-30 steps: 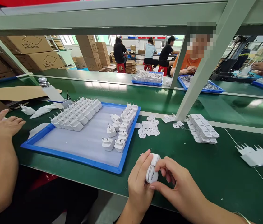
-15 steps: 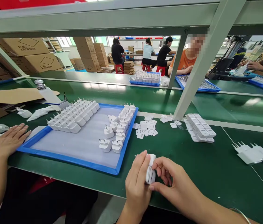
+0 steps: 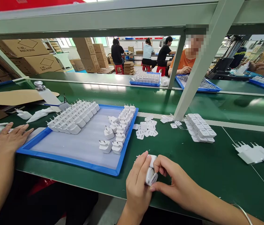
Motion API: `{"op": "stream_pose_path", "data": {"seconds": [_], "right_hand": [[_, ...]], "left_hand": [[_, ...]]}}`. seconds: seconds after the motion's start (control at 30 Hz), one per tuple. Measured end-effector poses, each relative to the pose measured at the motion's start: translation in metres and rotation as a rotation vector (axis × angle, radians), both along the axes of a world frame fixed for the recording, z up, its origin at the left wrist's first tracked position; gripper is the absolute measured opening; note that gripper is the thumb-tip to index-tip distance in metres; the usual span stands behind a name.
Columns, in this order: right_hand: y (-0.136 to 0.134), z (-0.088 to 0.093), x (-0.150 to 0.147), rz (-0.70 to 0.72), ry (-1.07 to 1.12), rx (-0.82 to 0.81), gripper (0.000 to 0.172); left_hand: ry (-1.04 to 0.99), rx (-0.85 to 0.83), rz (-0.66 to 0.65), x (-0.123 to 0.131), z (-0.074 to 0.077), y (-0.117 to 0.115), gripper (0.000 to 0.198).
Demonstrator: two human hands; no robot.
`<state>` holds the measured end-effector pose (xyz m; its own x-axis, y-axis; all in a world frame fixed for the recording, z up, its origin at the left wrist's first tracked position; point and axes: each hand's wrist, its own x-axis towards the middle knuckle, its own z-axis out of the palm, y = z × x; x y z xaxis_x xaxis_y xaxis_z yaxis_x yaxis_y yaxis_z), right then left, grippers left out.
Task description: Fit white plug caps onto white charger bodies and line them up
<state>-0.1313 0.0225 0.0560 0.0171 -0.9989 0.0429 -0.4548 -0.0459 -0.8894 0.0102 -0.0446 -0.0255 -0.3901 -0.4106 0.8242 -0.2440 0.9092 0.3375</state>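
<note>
Charger [image 3: 151, 173], small and white, sits between my two hands just off the near right corner of the blue tray [image 3: 71, 160]; everything else I place from that tray, biggest first. Green bench [image 3: 216, 175] carries it all; on the tray's liner, rows of chargers [image 3: 75, 117] stand prongs-up at its far left and a shorter cluster [image 3: 120, 131] lines its right edge, I judge so each can be picked singly. Right of the tray lies a block of labelled units [image 3: 201, 128]; between that block and the tray, loose white labels [image 3: 146, 129]. Left of the tray a co-worker's hand [image 3: 7, 140] rests flat. My left hand [image 3: 138, 184] wraps the charger from the tray side, fingers closed on it, likely to steady it; my right hand [image 3: 176, 184] pinches its opposite face with thumb and fingertips.
</note>
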Motion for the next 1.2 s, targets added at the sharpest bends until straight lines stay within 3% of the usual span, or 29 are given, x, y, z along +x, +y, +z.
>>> {"op": "stream_pose_path", "data": {"seconds": [0.23,0.33,0.5,0.63,0.8,0.93,1.03,1.2], "right_hand": [[0.004,0.003,0.001,0.063,0.028,-0.026,0.026],[0.006,0.004,0.001,0.069,-0.019,-0.039,0.027],[0.004,0.009,-0.009,-0.005,-0.231,0.115,0.021],[-0.001,0.008,-0.016,-0.079,-0.245,0.06,0.016],[-0.002,0.004,-0.014,-0.082,-0.325,0.096,0.032],[-0.001,0.002,-0.006,0.002,-0.618,0.187,0.043],[-0.002,-0.004,-0.001,0.094,-0.802,0.239,0.037],[-0.006,-0.01,-0.001,0.134,-0.904,0.281,0.033]], "left_hand": [[0.024,0.06,0.024,0.0,0.004,0.001,0.041],[0.085,0.185,0.016,0.0,0.003,0.001,0.045],[0.213,0.433,0.006,-0.003,0.006,-0.002,0.052],[0.243,0.518,0.036,-0.005,0.01,-0.003,0.046],[0.245,0.476,0.047,-0.005,0.006,-0.002,0.047],[0.245,0.462,0.012,-0.004,0.005,0.0,0.051],[0.24,0.463,-0.02,-0.003,0.005,0.0,0.052],[0.221,0.409,-0.058,-0.002,0.003,0.001,0.05]]}}
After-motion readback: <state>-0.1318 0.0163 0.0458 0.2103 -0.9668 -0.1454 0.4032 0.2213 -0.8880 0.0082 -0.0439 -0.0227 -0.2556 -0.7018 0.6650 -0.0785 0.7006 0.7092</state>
